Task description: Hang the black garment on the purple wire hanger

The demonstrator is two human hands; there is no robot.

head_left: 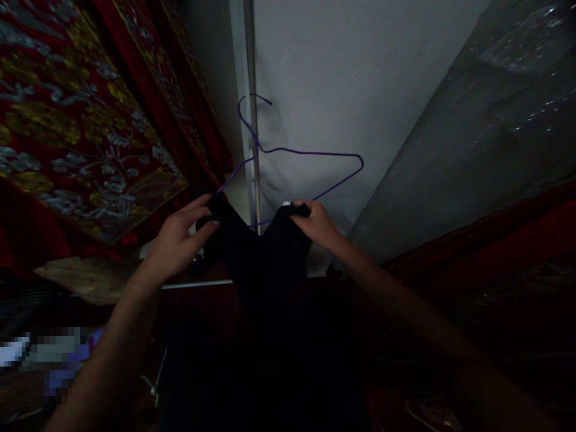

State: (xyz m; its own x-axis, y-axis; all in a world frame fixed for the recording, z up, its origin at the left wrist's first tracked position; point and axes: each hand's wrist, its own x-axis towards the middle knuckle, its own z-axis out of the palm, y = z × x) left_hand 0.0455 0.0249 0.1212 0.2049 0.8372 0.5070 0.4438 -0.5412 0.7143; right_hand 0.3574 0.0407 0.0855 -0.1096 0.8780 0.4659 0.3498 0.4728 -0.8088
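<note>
A black garment (274,264) hangs down in front of me, its lower part lost in the dark. My left hand (184,234) pinches its left upper edge, close to the left arm of a purple wire hanger (306,152). That end of the hanger goes behind or into the black cloth; I cannot tell which. My right hand (317,225) grips the garment's right upper edge, beside a small white tag (287,204). The hanger's right end sticks out bare above my right hand. Its hook points up near a pale vertical post.
Red cloth with gold and silver embroidery (90,126) hangs at the left. Behind the hanger are the pale post (247,72) and a white wall (351,78). At the right hangs a translucent sheer cover (477,138). Blurred items lie at the lower left.
</note>
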